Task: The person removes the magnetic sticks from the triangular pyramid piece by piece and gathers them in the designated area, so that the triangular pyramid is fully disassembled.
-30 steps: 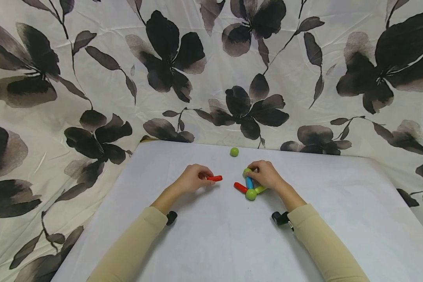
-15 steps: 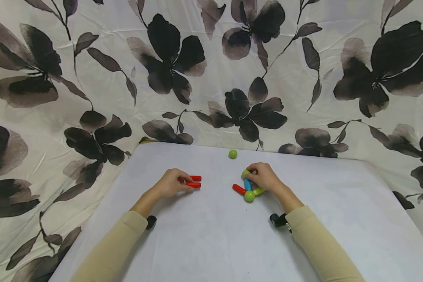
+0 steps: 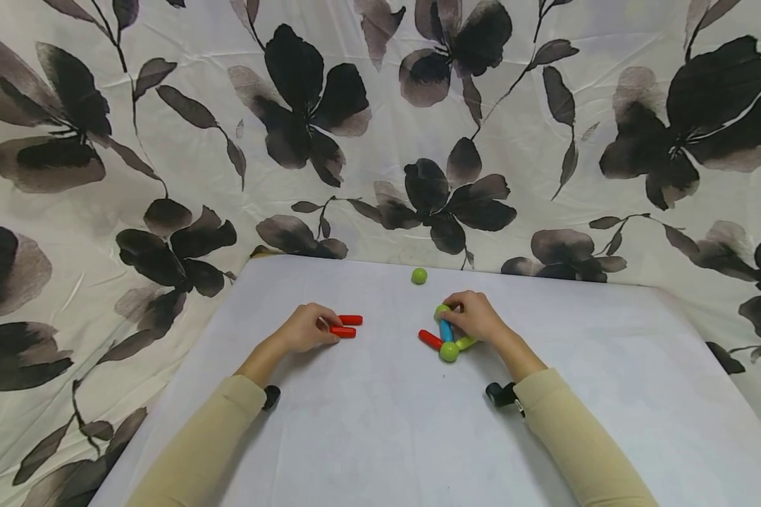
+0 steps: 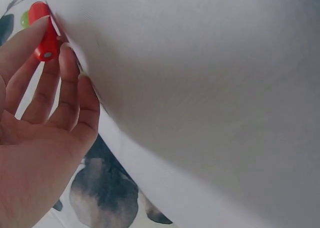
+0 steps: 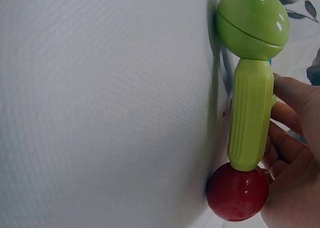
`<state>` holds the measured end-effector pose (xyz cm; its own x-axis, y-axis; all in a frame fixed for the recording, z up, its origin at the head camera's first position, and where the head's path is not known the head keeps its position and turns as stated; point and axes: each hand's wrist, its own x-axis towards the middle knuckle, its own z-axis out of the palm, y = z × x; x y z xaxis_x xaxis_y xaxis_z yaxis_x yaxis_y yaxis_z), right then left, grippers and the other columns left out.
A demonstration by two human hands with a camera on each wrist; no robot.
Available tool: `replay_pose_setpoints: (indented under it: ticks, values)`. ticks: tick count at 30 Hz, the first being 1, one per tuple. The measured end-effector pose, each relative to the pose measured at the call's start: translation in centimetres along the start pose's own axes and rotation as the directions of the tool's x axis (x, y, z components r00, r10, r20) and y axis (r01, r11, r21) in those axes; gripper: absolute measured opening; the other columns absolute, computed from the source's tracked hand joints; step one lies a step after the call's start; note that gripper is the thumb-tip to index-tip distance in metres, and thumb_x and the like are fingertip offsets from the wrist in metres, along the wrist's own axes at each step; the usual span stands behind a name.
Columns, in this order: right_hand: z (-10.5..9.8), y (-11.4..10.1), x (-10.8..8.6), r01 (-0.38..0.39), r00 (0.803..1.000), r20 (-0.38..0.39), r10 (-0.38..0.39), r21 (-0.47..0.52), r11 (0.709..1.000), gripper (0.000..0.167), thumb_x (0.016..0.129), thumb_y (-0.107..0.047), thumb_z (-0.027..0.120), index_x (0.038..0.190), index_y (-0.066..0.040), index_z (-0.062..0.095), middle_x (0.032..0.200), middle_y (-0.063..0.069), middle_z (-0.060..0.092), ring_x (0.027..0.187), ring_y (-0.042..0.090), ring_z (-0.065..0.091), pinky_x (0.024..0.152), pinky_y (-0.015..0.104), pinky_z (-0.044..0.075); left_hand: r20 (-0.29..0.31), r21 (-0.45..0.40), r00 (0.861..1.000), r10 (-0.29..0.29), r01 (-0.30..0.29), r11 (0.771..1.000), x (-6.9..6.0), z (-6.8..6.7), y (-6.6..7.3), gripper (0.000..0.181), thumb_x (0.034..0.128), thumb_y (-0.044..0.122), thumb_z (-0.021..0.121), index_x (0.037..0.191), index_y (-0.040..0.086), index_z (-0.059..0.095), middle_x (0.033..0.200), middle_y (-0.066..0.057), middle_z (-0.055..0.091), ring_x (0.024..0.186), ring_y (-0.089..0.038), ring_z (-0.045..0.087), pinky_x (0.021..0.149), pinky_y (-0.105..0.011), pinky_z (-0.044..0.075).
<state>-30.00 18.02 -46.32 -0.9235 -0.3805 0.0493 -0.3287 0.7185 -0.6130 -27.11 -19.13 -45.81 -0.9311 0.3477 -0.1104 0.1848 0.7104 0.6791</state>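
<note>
The right hand hides the red ball in the head view.

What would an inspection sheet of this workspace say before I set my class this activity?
Surface: white-covered table.
Job's things: farther red rod and nearer red rod, side by side; blue rod, yellow-green rod and third red rod meeting at a green ball; second green ball at the blue rod's other end; red ball at the yellow-green rod's other end; loose green ball near the table's far edge.
Clutter: nothing seen.
Hands: left hand pinches the nearer red rod, its grip on the farther one unclear; right hand grips at the second green ball.
Cables: nothing seen.
Surroundings: floral-patterned cloth behind the table.
</note>
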Motion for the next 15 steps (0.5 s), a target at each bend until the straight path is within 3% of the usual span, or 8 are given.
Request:
replay_pose_setpoints:
  ticks: [6, 15]
  values:
    - [-0.07, -0.07, -0.05, -0.017, 1.0, 0.006, 0.017, 0.005, 1.0, 0.026, 0.097, -0.017, 0.071, 0.117, 0.001, 0.074, 0.103, 0.011, 0.073, 0.083, 0.022, 0.054, 0.07, 0.031, 0.044, 0.002, 0.027, 1.0, 0.016, -0.016, 1.0, 0.03, 0.06, -0.03, 0.023, 0.0858, 0.002, 0.08, 0.108, 0.003, 0.076, 0.104, -0.01, 0.069, 0.082, -0.019, 0.06, 0.072, -0.029, 0.05]
    - [-0.07, -0.19, -0.11, -0.031, 0.999, 0.018, 0.031, 0.021, 0.999, 0.027, 0.097, -0.016, 0.07, 0.118, 0.001, 0.073, 0.104, 0.012, 0.072, 0.084, 0.022, 0.053, 0.069, 0.03, 0.044, 0.001, -0.009, 1.0, -0.007, 0.007, 1.0, -0.21, 0.18, -0.02, 0.024, 0.0858, 0.001, 0.079, 0.11, 0.001, 0.075, 0.103, -0.01, 0.07, 0.083, -0.021, 0.06, 0.071, -0.029, 0.05]
